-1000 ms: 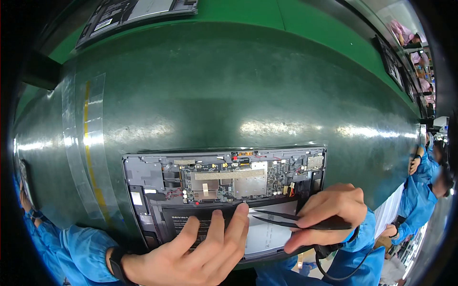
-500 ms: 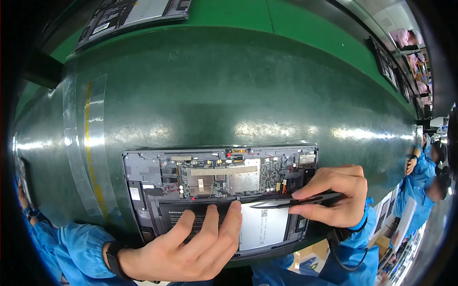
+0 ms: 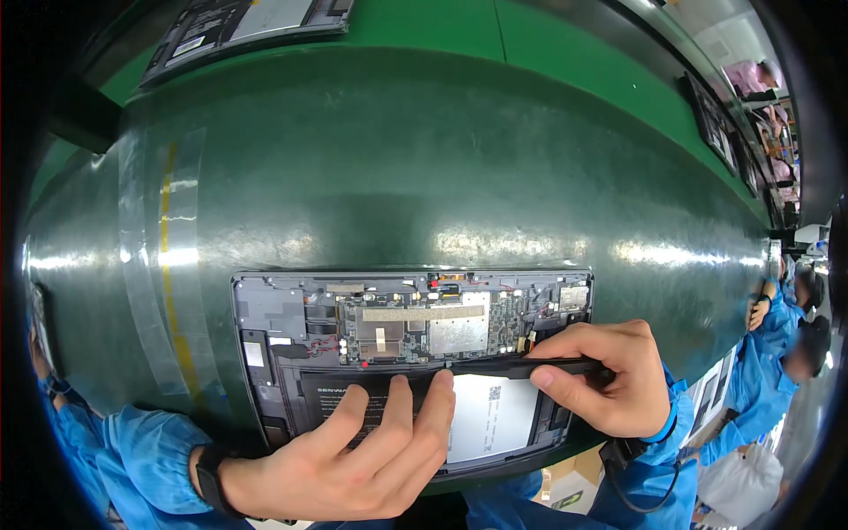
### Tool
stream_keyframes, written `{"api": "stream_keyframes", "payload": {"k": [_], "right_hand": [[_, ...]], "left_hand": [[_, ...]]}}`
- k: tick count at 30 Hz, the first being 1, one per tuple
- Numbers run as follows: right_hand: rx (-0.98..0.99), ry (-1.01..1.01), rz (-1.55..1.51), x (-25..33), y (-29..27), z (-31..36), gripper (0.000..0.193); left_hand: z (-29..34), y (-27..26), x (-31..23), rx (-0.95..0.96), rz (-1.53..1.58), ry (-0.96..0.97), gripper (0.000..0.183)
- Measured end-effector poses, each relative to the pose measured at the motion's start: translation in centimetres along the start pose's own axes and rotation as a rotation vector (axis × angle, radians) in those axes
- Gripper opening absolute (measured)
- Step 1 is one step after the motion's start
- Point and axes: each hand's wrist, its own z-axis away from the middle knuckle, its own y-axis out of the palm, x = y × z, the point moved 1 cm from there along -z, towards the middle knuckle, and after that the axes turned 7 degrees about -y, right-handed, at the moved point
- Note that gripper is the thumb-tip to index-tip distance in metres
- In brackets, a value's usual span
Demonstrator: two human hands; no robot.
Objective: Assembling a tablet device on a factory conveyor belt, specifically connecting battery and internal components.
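Note:
An opened tablet-like device (image 3: 265, 305) lies in front of me with its inside facing up. A circuit board (image 3: 459, 334) spans its upper middle, and a battery pack, part black (image 3: 331, 389) and part silver-white (image 3: 499, 415), fills its lower part. My left hand (image 3: 353, 464) rests on the black part, fingers spread and fingertips near its upper edge. In my right hand (image 3: 618, 375), thumb and fingers pinch a pair of black tweezers (image 3: 574, 364). They lie nearly level along the strip between board and battery; their tips point left and are hard to make out.
The device lies on a green work surface (image 3: 397, 159) with clear and yellow tape strips (image 3: 177, 256) at left. Another opened device (image 3: 256, 31) stands on the far green belt, with more (image 3: 711, 119) at far right. Co-workers in blue (image 3: 764, 353) sit to the right.
The tweezers have shifted from over the white battery part up to the strip below the board, lying flatter. The device and my left hand have moved slightly right in the picture.

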Motion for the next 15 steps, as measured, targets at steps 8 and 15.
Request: {"api": "stream_keyframes", "payload": {"k": [8, 15], "right_hand": [[-0.029, 0.001, 0.041, 0.1, 0.1, -0.2, 0.013], [0.0, -0.017, 0.055, 0.1, 0.5, -0.7, 0.014]], "left_hand": [[-0.1, 0.1, 0.0, 0.01, -0.017, -0.002, 0.024], [0.1, 0.3, -0.1, 0.009, -0.025, -0.012, 0.024]]}}
